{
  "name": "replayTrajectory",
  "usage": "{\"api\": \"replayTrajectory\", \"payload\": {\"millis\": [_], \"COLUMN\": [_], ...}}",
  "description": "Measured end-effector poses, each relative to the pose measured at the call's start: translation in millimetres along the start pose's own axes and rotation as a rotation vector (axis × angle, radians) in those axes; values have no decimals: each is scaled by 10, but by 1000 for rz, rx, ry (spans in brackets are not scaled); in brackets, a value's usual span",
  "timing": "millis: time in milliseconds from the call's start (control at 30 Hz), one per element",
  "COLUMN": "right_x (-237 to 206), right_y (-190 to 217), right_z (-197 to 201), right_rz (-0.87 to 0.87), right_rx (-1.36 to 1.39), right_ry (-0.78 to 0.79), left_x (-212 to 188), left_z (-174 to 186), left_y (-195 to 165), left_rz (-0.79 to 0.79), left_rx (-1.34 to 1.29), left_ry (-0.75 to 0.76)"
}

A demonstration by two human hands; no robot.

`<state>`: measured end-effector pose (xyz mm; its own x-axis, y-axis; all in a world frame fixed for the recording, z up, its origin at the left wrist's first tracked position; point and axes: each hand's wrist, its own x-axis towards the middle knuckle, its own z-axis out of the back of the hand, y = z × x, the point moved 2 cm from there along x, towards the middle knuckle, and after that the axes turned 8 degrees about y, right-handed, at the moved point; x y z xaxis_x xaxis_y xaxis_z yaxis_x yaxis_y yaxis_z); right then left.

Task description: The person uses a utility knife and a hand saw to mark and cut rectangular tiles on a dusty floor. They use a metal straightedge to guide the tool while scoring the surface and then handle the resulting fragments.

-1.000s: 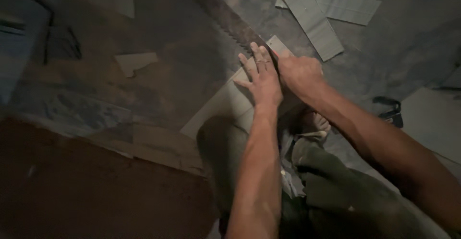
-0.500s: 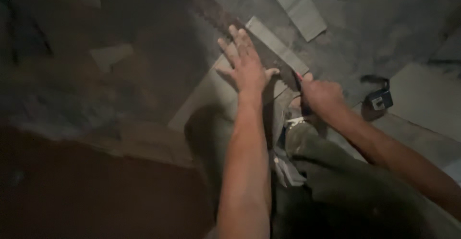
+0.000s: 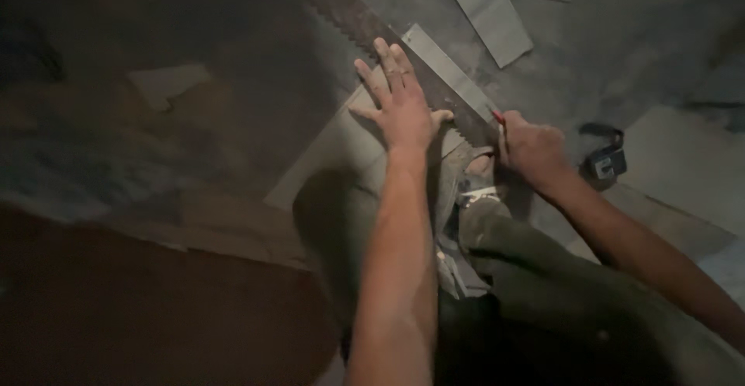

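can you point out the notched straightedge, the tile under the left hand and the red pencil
notched straightedge (image 3: 341,10): head view, on its toothed upper stretch.
tile (image 3: 334,153): head view, on its bare face left of the hand.
red pencil (image 3: 497,116): head view, on the tip above the right hand.

Your left hand (image 3: 400,110) lies flat, fingers spread, on a long dark notched straightedge (image 3: 365,25) running diagonally over a pale grey tile (image 3: 341,141) on the floor; your right hand (image 3: 531,149) grips a small red pencil (image 3: 497,117), its tip at the straightedge's lower end, just beside the tile's edge.
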<state>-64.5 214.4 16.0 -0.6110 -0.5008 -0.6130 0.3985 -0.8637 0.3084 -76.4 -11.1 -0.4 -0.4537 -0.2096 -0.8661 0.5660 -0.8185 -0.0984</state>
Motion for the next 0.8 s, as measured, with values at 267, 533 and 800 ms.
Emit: {"api": "replayTrajectory", "payload": {"millis": [267,533,800], "right_x": [925,1244,1261], "right_y": [529,840,825], "right_z": [255,357,367], "right_rz": [231,230,132], "right_rx": [-60,-47,-45], "right_ry": [-159,-159,-84], "left_x": [23,100,132], "left_z": [-61,-220,-328], "left_y": [31,62,101], "left_rz": [-15,-20,-35], "left_rx": [-37,12,-13], "left_ry": [-24,-123,-162]}}
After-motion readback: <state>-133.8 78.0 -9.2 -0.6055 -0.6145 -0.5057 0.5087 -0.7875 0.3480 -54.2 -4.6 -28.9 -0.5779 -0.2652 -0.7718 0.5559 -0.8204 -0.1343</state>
